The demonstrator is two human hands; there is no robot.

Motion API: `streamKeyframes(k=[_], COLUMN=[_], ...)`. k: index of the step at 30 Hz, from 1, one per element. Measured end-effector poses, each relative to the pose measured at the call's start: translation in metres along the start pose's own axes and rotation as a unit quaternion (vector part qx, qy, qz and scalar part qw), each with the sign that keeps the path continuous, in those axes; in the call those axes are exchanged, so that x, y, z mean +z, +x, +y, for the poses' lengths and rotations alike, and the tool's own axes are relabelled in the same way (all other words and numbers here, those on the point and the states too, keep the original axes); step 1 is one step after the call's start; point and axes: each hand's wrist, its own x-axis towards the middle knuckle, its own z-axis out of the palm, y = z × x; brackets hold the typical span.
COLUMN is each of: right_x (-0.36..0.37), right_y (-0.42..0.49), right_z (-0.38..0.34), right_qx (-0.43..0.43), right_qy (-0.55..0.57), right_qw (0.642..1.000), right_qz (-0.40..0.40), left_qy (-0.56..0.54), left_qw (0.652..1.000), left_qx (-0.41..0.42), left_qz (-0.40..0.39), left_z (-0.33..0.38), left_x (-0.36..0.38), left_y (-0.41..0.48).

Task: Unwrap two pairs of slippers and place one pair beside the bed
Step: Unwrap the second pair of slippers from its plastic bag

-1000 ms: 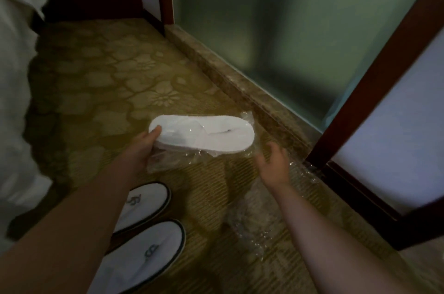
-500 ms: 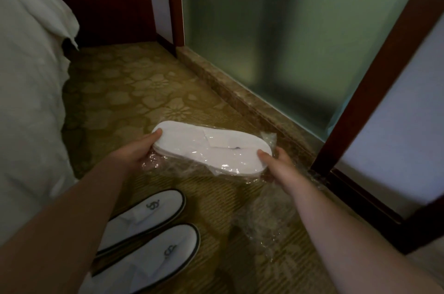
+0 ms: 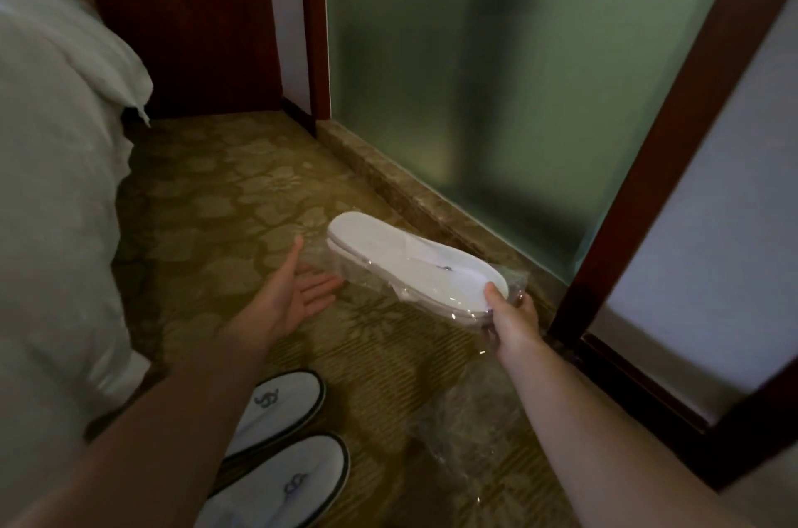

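Letting go of the pack, the left hand (image 3: 293, 298) now lies apart from it, palm up, fingers straight and spread, holding nothing; half a second ago it gripped one end. Only the right hand (image 3: 511, 318) holds the flat pair of white cloth slippers sealed in clear plastic film (image 3: 410, 260), thumb pressed on top of the near end and fingers curled beneath. That pack has swung round. It lay level across the view before; now it slants away from the right hand towards the upper left. It is held in the air above the carpet, and its rounded far end is just beside the left fingertips. The film is glossy and wrinkled, loose at the edges, and the soles inside are smooth, oval and stacked.

On the olive carpet with a pale flower pattern (image 3: 224, 199), below the left forearm, lie two unwrapped white slippers with dark piping and a stitched emblem (image 3: 280, 441), side by side near the soft white bed cover (image 3: 52, 203). An empty crumpled clear plastic bag (image 3: 483, 432) lies on the carpet by the right forearm. A mottled brown stone sill (image 3: 388, 182) runs beneath a frosted green glass panel (image 3: 496, 74) framed in dark red wood (image 3: 673, 130).
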Motion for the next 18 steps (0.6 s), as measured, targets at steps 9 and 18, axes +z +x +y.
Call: streamKeyframes(k=[9,18], right_x=[0.031,0.034], right_y=[-0.022,-0.031], right_z=[-0.002,-0.002], right_qx=[0.007,-0.093], right_qy=[-0.039,-0.243], right_qw=[0.993,0.953], right_qz=[-0.112,-0.158], left_qy=[0.041,-0.003], left_qw=[0.997,0.994], left_qx=[-0.045,0.036], left_qz=[-0.057,0.1], left_z=[-0.041,-0.032], left_x=[0.048,0.05], left_y=[-0.008,-0.011])
